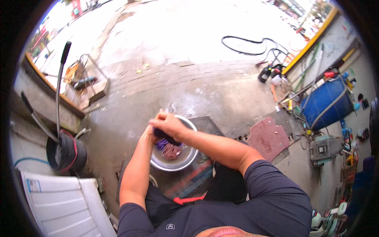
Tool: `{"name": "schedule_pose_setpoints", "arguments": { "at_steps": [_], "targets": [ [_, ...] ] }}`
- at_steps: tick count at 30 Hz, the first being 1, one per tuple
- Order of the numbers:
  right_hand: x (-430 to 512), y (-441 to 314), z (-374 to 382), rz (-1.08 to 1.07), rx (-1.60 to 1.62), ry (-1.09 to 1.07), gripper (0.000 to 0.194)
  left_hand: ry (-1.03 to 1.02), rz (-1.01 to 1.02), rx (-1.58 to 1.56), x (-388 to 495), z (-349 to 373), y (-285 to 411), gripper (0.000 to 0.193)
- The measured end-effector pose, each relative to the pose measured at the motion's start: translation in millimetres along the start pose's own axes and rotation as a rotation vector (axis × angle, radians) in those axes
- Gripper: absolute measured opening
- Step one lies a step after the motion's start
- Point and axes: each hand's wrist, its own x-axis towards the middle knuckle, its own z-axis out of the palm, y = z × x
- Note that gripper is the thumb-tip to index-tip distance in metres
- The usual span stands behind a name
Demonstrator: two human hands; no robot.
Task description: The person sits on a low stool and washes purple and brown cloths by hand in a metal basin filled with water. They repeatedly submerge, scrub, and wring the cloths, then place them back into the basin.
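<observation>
Both my hands are together over the upper left part of a metal basin [191, 160] that stands on the floor in front of me. My left hand [151, 131] and my right hand [170, 124] are closed around a dark purple cloth [167, 137], which hangs down from between them. In the basin, a purple cloth [161, 144] and a brownish-pink cloth [171, 151] lie bunched in water. My right hand hides part of the rim and much of my left hand's fingers.
A tyre-like black container [81, 155] with long handles stands at left, above a white panel [62, 201]. At right are a maroon mat [268, 139], a blue barrel [325, 103] and a tool case [327, 149]. A black hose [242, 53] lies ahead on the ground.
</observation>
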Motion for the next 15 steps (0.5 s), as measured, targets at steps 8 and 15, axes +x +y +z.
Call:
{"name": "schedule_pose_setpoints", "arguments": {
  "at_steps": [8,15],
  "targets": [
    [11.4,7.7,-43.4,0.105,-0.227,0.446,0.055,0.096,0.536,0.431,2.7,0.9,13.5,0.032],
    [22.9,21.3,-63.3,0.351,0.144,-0.102,0.032,0.155,0.656,0.702,-31.7,39.5,21.9,0.039]
  ]
}}
